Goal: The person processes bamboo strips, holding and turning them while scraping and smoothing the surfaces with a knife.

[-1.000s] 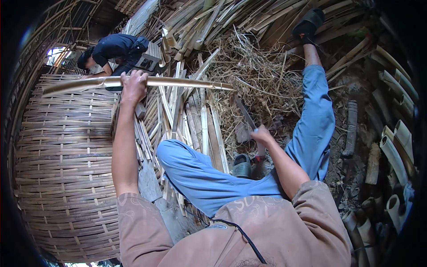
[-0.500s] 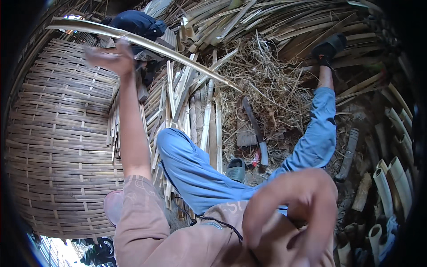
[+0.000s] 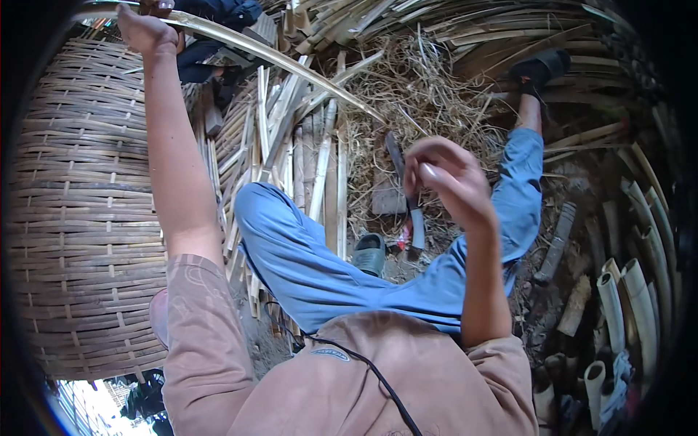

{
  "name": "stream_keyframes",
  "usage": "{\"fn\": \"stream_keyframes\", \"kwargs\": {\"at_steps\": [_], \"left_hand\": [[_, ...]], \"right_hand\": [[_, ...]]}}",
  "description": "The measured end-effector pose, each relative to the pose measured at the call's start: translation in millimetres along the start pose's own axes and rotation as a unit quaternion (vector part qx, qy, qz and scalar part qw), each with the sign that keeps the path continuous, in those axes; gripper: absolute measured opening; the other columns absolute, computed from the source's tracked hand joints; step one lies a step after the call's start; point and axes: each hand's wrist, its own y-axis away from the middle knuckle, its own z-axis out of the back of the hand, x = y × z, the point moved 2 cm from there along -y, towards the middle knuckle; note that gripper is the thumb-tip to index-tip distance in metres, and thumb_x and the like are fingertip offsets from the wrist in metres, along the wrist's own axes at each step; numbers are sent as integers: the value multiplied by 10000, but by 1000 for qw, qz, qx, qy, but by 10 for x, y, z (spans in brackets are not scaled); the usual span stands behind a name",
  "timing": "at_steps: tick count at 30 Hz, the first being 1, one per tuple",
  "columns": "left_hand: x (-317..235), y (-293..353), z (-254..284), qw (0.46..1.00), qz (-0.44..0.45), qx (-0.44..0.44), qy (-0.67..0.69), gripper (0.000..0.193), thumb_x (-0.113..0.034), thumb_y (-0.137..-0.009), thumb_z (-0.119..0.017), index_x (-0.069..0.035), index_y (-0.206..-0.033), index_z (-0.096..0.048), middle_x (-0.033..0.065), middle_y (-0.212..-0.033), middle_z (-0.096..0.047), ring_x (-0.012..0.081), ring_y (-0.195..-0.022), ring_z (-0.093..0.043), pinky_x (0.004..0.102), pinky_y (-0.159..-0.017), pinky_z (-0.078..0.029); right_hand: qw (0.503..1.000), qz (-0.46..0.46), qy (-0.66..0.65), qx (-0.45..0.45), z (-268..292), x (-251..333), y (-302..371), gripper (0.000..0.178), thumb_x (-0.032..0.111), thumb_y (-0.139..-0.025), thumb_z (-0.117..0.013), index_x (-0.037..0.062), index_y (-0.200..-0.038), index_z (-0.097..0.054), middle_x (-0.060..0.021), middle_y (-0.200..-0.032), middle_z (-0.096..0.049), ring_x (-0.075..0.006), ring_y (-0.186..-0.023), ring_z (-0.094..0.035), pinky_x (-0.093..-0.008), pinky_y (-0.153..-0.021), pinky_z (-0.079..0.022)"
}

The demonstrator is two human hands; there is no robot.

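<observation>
1. A person's left hand (image 3: pixel 147 33), arm outstretched, meets a long, pale-gold split bamboo strip (image 3: pixel 254 49) near its upper end, at the upper left; the fingers are partly lost in shadow, so whether they clamp the strip cannot be told.
2. The strip slants down across the scene to a pile of tan, curly bamboo shavings (image 3: pixel 436 102). The hand beneath and against the high end probably gives it support; whether the low end touches the pile is unclear.
3. The right hand (image 3: pixel 451 178), slightly blurred, hangs above the work area, its fingers loosely curled and apart from the thumb, with nothing visible in the grasp.
4. Below it lies a dark-bladed knife with a pale handle (image 3: pixel 417 227), beside a squarish, grey-brown wooden block (image 3: pixel 388 198). The handle points toward the person, a placement that likely keeps it within easy reach.
5. The person sits in light-blue cloth trousers (image 3: pixel 320 276), left knee bent and right leg stretched out, presumably leaving room for the knife between them.
6. A broad, tan woven bamboo sheet (image 3: pixel 87 203) fills the left side; at right, hollow, pale bamboo tubes (image 3: pixel 611 312) cluster together.
</observation>
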Motion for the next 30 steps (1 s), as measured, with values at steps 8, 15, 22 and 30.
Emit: {"fn": "stream_keyframes", "kwargs": {"at_steps": [8, 15, 22, 30], "left_hand": [[-31, 81, -617, 996, -40, 29, -73, 451, -493, -1021, -354, -80, -854, -429, 38, -686, -379, 171, -575, -350, 322, -541, -323], [-158, 396, -1228, 993, -92, -76, -3, 280, -403, -977, -644, -174, -862, -530, -50, -591, -431, 75, -450, -425, 237, -413, -339], [-128, 392, -1451, 994, -45, -83, 56, 347, -467, -985, -600, -176, -840, -479, -58, -572, -378, 83, -426, -372, 251, -394, -307], [405, 39, -1242, 980, 41, 14, 192, 420, -569, -994, -529, -171, -863, -498, -38, -571, -414, 115, -425, -428, 263, -389, -337]], "right_hand": [[637, -441, 615, -150, 1068, -2755, 764, 512, 238, -822, -721, 9, -1240, -532, -272, -1251, -608, -430, -1113, -663, -481, -910, -565], [602, -420, 652, -192, 1300, -3090, 629, 441, 182, -866, -687, 22, -1235, -506, -221, -1199, -650, -396, -1064, -695, -484, -862, -590], [701, -397, 549, -222, 1177, -2664, 589, 513, 230, -747, -731, -47, -1148, -568, -301, -1118, -683, -431, -1071, -683, -473, -941, -548], [873, -296, 312, -231, 878, -1707, 621, 489, 149, -809, -709, -32, -1243, -575, -156, -863, -692, -251, -703, -696, -402, -649, -570]]}}
